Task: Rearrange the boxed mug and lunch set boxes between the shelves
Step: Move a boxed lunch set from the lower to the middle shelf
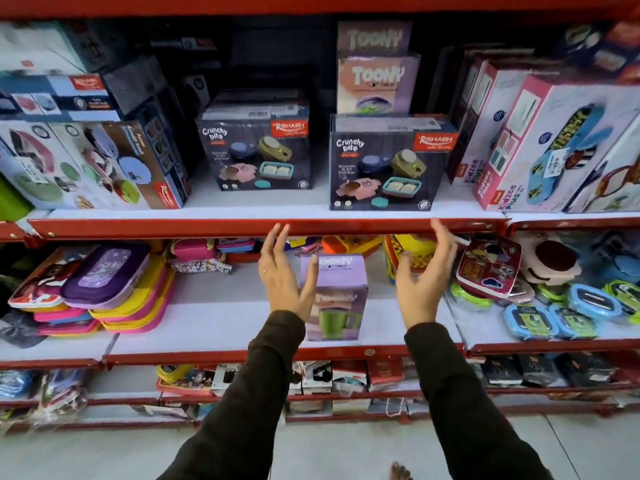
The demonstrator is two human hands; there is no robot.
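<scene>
- Reaching up with both arms, you have your left hand (282, 275) and your right hand (424, 271) raised in front of the middle shelf (214, 323), palms turned toward each other.
- Your fingers are spread and a little curled on both hands. They pinch nothing. Neither hand holds a box right now.
- One purple mug box (337, 296) stands upright on the middle shelf, between your two hands. Your left thumb looks like it is right at its left side, but it is hard to say if it really touches.
- Two more purple mug boxes (377, 83) sit stacked on the top shelf (259, 202), behind the right lunch set box (388, 164).
- A second lunch set box (258, 150) stands to the left of it on that same top shelf, with a gap between them.
- My guess is the job is only partly done: one mug box is down low, and the other boxes are up high.
- Your hands point up toward the right lunch set box, so it may be the next one to grab. You would need both hands on its sides.
</scene>
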